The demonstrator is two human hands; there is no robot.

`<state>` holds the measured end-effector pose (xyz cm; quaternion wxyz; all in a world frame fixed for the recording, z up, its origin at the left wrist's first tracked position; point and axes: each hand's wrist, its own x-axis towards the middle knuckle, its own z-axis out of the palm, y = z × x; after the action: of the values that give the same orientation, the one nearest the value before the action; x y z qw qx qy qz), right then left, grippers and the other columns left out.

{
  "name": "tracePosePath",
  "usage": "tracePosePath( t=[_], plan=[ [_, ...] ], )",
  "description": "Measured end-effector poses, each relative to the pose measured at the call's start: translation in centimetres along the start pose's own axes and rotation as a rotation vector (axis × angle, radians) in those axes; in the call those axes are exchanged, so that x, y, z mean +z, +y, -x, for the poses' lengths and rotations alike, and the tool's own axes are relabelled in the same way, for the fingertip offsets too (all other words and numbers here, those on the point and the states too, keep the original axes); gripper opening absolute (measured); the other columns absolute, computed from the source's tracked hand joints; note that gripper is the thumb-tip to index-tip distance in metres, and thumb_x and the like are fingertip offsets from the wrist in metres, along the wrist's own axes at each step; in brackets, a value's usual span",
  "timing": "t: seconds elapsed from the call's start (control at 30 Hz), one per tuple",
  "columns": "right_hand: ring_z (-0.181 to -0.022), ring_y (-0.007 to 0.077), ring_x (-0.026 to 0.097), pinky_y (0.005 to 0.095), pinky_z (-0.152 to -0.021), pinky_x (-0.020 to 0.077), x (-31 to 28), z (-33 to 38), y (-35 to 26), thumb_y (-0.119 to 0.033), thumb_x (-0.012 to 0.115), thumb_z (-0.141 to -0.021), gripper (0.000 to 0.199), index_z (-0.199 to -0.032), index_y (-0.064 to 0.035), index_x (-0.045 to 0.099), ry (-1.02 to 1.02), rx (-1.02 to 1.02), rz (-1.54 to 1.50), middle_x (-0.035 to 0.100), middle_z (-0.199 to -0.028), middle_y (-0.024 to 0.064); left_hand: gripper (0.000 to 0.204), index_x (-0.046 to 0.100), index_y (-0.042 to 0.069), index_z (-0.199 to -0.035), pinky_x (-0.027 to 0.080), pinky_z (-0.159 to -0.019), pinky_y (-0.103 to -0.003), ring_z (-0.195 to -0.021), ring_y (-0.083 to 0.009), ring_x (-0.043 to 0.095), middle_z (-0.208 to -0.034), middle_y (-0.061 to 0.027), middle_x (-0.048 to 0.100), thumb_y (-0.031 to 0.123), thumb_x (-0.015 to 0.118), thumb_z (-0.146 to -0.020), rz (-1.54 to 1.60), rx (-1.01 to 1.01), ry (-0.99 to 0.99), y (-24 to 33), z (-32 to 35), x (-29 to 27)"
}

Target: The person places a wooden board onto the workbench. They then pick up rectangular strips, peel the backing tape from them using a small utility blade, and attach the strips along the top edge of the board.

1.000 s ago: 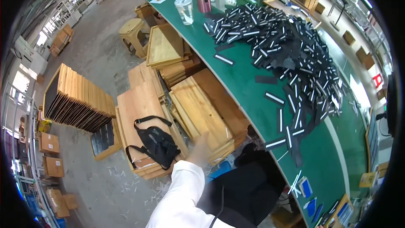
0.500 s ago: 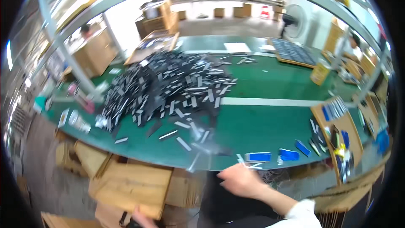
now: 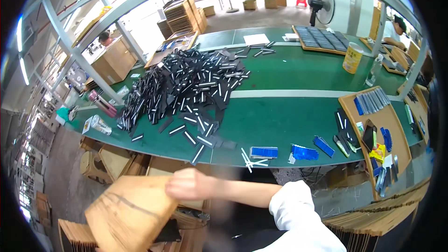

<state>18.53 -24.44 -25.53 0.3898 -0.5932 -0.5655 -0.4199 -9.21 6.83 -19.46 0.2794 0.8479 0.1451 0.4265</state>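
My right hand reaches across to the left, its fingers closed on the corner of a light-brown wooden board. The board is tilted and slightly smeared by motion, below the table's front edge. My left hand does not show. Beyond, on the green table, lies a large heap of black flat pieces with white strips. Several loose pieces of the same kind are spread at its near side. Close to the front edge are white strips, a stack of blue strips and a blue packet.
A wooden tray with blue and silver pieces stands at the right. Farther back are a yellow canister and a tray of dark grey pieces. A pink bottle and a clear jar are at the left. Metal posts frame the table.
My right hand has swung left from the table's front edge and taken hold of the wooden board, now raised and tilted. My left hand, at the bottom edge before, is out of sight.
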Motion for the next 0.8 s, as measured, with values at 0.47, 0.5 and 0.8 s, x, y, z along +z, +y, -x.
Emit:
tracePosePath(
  t=[0.47,0.5,0.8],
  plan=[
    [-0.088,0.0217,0.068,0.0347,-0.081,0.0549,-39.2,12.5,-4.7,-0.015,0.069,-0.087,0.036,-0.117,0.0022,0.060,0.870,1.766,-0.114,0.069,-0.105,0.0118,0.058,0.039,0.002,-0.142,0.041,-0.104,-0.038,-0.123,-0.0263,0.051,-0.135,-0.0158,0.050,0.005,0.063,-0.090,0.439,0.094,-0.466,15.3,-7.3,27.9],
    [-0.089,0.0195,0.067,0.0334,-0.080,0.0535,-40.4,11.8,-5.5,-0.014,0.068,-0.088,0.032,-0.115,0.0029,0.062,0.886,1.791,-0.024,0.069,-0.103,0.0104,0.057,0.041,0.001,-0.141,0.042,-0.103,-0.038,-0.122,-0.0261,0.052,-0.134,-0.0158,0.050,0.007,0.064,-0.090,0.449,0.122,-0.512,15.7,-7.4,30.3],
    [-0.091,0.0235,0.067,0.0362,-0.078,0.0557,-47.0,16.1,-5.6,-0.018,0.074,-0.085,0.041,-0.114,0.0054,0.058,0.837,2.059,0.220,0.068,-0.104,0.0150,0.045,0.053,-0.001,-0.128,0.039,-0.107,-0.044,-0.131,-0.0396,0.043,-0.137,-0.0234,0.048,0.012,0.067,-0.087,0.331,0.756,-0.880,23.7,-2.8,47.3]
  ],
)
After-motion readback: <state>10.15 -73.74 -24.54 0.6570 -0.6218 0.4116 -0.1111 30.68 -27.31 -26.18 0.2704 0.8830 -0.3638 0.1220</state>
